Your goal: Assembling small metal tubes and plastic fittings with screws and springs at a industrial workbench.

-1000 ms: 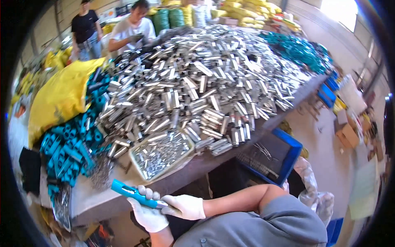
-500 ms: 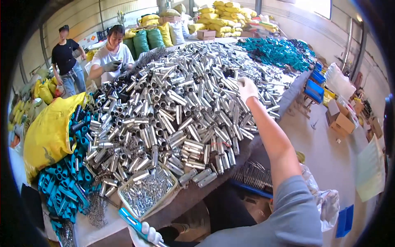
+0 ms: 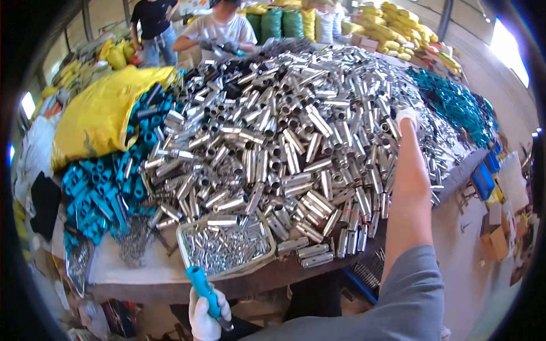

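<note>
My left hand [image 3: 205,321], in a white glove, is wrapped round a teal tubular handle [image 3: 200,284] with a metal piece at its lower end. It is low in the view, in front of a pale tray [image 3: 272,243] of small metal parts [image 3: 227,245]. My right arm stretches far over the table. My gloved right hand [image 3: 407,116] is at the right side of a big heap of silver metal tubes [image 3: 296,136], near flat shiny metal pieces [image 3: 441,128]. Its fingers are hidden, so I cannot tell whether they hold anything.
Teal tubes [image 3: 99,184] spill beside a yellow sack [image 3: 94,125] on the left. Teal pieces [image 3: 455,105] lie at the far right. Across the table a gloved person [image 3: 219,28] handles a part; another person [image 3: 153,28] stands behind. Blue bins [image 3: 482,182] stand right.
The view has shifted, with the table sitting differently in it. My left hand has risen with the teal handle, now more upright. My right hand has moved toward the heap's right edge.
</note>
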Motion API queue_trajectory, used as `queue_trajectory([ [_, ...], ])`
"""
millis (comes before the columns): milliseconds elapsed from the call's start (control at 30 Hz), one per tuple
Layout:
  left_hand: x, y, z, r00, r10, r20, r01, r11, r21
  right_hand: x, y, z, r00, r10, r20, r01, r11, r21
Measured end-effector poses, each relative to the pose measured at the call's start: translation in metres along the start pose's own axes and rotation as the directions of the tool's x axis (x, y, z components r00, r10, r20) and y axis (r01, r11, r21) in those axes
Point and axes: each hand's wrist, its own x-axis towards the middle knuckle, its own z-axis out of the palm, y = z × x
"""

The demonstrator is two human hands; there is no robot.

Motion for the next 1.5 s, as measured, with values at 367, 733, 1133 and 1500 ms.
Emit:
queue_trajectory([
  [367,-0.009,-0.002,-0.003,0.995,-0.104,0.005,0.103,0.988,0.114,-0.003,0.037,0.026,0.984,-0.180,-0.017,0.178,0.952,0.249],
  [733,0.016,-0.016,0.012,0.973,-0.114,0.203,0.096,0.991,0.095,0.125,0.038,0.032,0.874,-0.307,0.376,0.450,0.804,-0.388],
  [1133,-0.003,-0.016,0.002,0.990,-0.089,0.107,0.073,0.987,0.145,0.067,0.019,0.035,0.934,-0.243,0.264,0.312,0.912,-0.266],
  [1500,-0.002,-0.010,0.007,0.990,-0.010,0.139,-0.050,0.904,0.425,-0.109,0.013,-0.057,0.684,-0.657,-0.318,0.627,0.307,0.716],
])
